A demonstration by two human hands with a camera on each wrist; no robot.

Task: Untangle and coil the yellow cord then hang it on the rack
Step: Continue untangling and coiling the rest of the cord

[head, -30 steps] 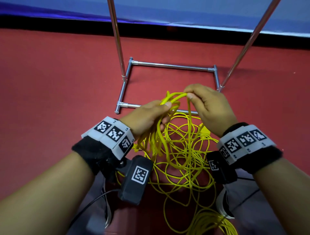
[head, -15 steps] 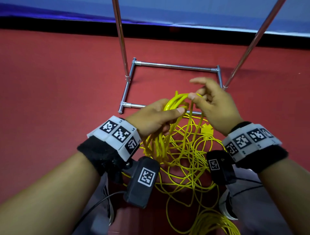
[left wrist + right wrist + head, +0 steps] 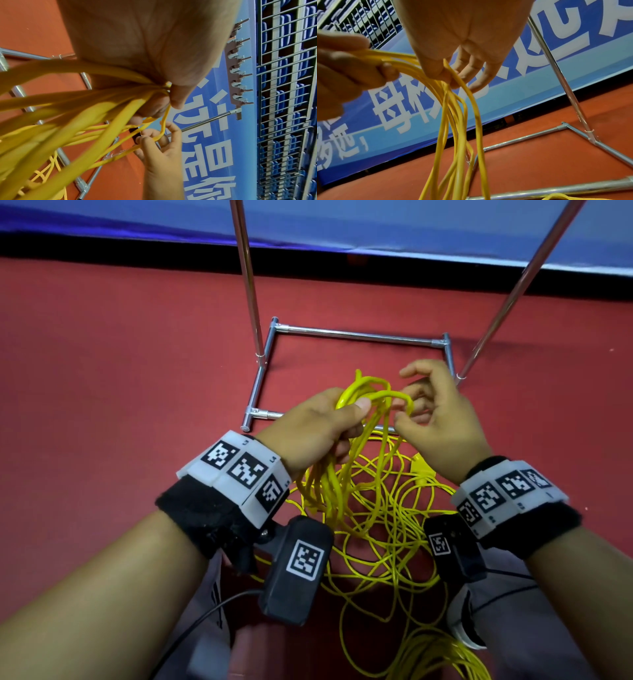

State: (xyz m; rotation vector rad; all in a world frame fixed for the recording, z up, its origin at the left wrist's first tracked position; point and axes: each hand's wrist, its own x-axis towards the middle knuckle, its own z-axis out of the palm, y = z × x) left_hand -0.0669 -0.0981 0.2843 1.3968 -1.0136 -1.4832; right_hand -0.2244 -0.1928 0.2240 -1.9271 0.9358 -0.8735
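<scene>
**Both hands on yellow cord, above rack base**

Yellow cord is partly gathered: several loops bunched together in the air, the rest lying in a loose tangle on the red floor below and toward the person. The tangle trails to the lower right of the head view. Bunched loops hang down from the left hand, which clenches round them, thumb pressed over the top strands. Left wrist view shows many strands running through that fist.

Right hand is just beside the left, pinching one loop of the cord between thumb and fingertips; its index finger sticks up, not on the cord. The pinched loop arcs between the two hands.

Metal rack stands on the floor just beyond the hands: rectangular tube base, two slanted uprights rising out of frame. Cord is not on the rack. Blue banner with white characters runs behind it.
</scene>
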